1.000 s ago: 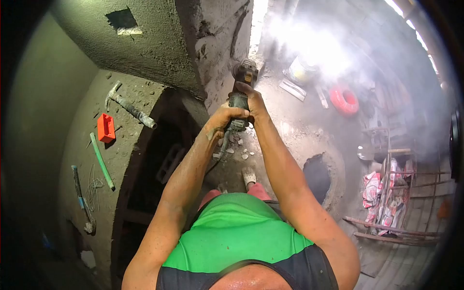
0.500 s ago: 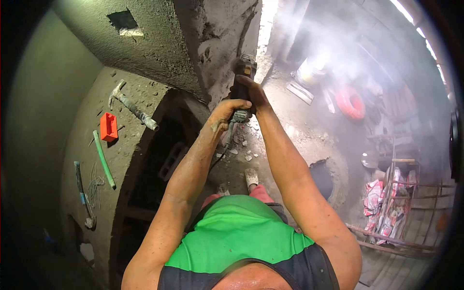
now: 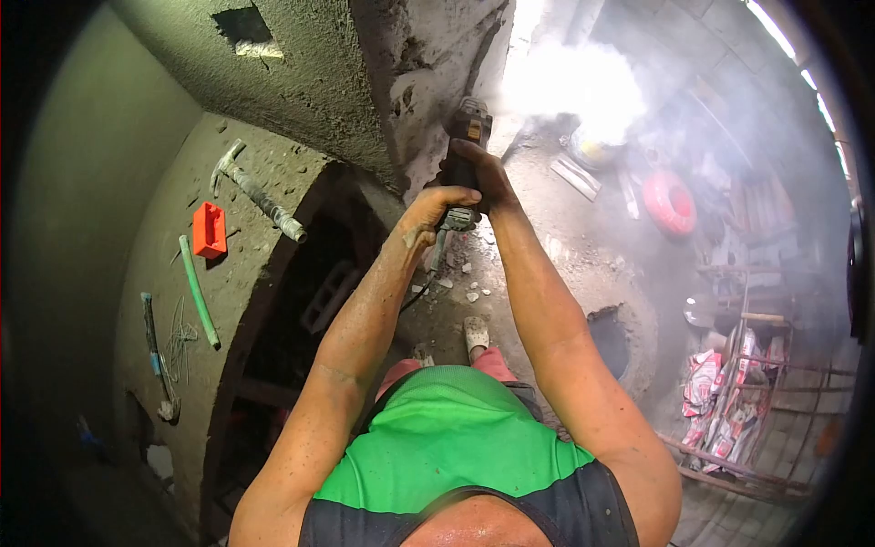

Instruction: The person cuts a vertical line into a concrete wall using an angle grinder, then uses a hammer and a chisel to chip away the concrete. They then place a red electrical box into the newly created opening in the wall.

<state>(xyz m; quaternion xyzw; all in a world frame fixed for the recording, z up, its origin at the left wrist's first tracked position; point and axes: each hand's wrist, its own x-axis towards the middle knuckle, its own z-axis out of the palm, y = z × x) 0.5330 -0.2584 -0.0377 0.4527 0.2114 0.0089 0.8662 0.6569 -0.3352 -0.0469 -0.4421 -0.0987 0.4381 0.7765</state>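
A person is gripping a grinder (image 3: 470, 121) with both hands at arm's length: the left hand (image 3: 436, 208) is clenched round its rear and the right hand (image 3: 483, 173) just ahead. The grinder's head is sitting against the edge of a rough concrete wall (image 3: 419, 64). Dust (image 3: 574, 87) is billowing beyond it. A hammer (image 3: 260, 196) is lying on the ledge (image 3: 164, 210) to the left.

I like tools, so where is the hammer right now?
In the head view the hammer lies on the left side, on the concrete ledge, just above the orange box in the picture.
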